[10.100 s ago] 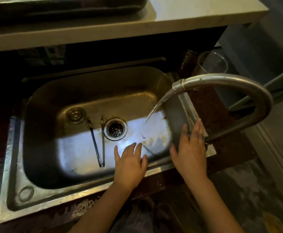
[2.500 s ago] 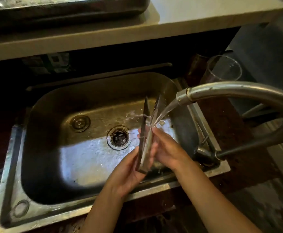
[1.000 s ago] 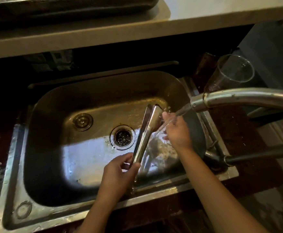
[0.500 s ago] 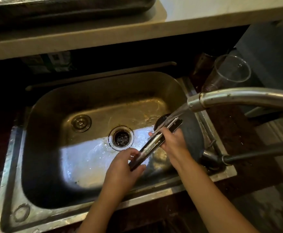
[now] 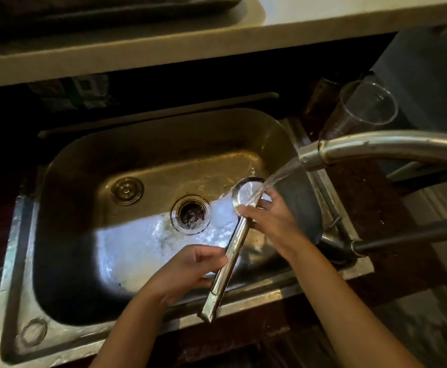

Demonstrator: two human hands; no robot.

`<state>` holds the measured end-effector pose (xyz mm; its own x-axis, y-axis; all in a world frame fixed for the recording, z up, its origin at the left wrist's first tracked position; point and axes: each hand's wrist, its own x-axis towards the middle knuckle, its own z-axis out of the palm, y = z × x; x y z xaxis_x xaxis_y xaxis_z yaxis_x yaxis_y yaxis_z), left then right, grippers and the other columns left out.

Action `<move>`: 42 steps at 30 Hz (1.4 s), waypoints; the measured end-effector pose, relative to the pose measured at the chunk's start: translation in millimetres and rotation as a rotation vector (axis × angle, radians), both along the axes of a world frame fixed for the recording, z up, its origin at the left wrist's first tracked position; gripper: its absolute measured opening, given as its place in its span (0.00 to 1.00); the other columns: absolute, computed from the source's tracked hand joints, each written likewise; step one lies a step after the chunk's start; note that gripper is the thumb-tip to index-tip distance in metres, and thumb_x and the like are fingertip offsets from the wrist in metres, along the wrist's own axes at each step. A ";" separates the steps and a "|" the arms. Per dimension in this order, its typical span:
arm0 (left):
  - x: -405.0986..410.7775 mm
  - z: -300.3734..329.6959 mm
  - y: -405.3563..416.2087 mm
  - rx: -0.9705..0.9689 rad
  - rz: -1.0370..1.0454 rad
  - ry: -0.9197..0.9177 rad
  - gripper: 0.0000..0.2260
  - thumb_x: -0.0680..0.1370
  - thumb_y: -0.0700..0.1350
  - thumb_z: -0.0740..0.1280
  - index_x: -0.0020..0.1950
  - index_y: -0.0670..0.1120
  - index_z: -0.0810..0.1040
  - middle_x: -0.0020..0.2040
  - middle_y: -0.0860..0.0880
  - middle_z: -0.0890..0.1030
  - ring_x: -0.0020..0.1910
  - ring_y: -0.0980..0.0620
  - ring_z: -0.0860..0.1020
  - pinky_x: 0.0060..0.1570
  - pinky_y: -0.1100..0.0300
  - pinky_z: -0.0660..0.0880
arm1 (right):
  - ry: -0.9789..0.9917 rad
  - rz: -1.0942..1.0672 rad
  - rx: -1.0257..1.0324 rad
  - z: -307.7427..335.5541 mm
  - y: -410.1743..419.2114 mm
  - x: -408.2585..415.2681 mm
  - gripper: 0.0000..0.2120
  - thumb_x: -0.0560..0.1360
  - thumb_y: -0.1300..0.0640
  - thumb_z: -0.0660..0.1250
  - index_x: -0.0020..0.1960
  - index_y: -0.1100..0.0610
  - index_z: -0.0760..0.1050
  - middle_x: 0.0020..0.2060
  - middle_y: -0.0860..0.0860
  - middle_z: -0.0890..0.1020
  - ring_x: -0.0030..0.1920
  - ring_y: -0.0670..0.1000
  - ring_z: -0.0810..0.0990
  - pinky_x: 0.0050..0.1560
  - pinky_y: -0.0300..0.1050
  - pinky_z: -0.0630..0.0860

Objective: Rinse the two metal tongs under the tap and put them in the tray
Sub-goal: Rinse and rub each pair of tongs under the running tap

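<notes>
The left hand (image 5: 190, 272) is closed around the lower handle of the tongs (image 5: 230, 251), which slant up over the front right part of the sink (image 5: 20, 261). The right hand (image 5: 267, 216) pinches them just below their round head, fingers curled on the metal. Water from the tap (image 5: 376, 147) at the sink's right edge falls on that head. The drain (image 5: 190, 212) sits mid-basin, and a clear cup (image 5: 363, 110) stands beyond the sink's back right corner.
</notes>
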<state>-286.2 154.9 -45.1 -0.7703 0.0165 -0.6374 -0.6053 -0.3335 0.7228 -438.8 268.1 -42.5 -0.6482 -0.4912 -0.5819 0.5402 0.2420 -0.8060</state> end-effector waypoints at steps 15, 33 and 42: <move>-1.9 9.0 9.8 -0.150 0.136 0.028 0.08 0.76 0.41 0.65 0.45 0.46 0.85 0.38 0.47 0.80 0.38 0.52 0.77 0.38 0.64 0.76 | 0.129 0.035 0.054 1.8 -6.2 -13.9 0.13 0.68 0.63 0.73 0.49 0.53 0.75 0.34 0.49 0.83 0.30 0.45 0.84 0.28 0.38 0.79; -50.6 15.3 -17.0 -0.137 0.022 0.095 0.07 0.74 0.43 0.67 0.40 0.47 0.85 0.39 0.49 0.87 0.39 0.54 0.84 0.40 0.63 0.80 | 0.319 -0.190 -0.065 13.0 -10.2 -38.9 0.04 0.73 0.59 0.69 0.39 0.55 0.76 0.24 0.45 0.82 0.30 0.46 0.80 0.31 0.39 0.79; -43.0 6.2 -23.3 -0.172 -0.056 0.122 0.06 0.74 0.43 0.68 0.44 0.46 0.84 0.42 0.50 0.87 0.47 0.53 0.83 0.46 0.64 0.79 | 0.287 -0.165 -0.110 6.8 -14.7 -36.8 0.02 0.74 0.62 0.67 0.43 0.56 0.75 0.33 0.51 0.80 0.35 0.50 0.79 0.36 0.43 0.78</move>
<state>-329.2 131.6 -39.0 -0.8429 -0.0394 -0.5366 -0.5239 -0.1668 0.8353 -475.6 253.4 -35.7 -0.8536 -0.4156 -0.3141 0.3126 0.0737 -0.9470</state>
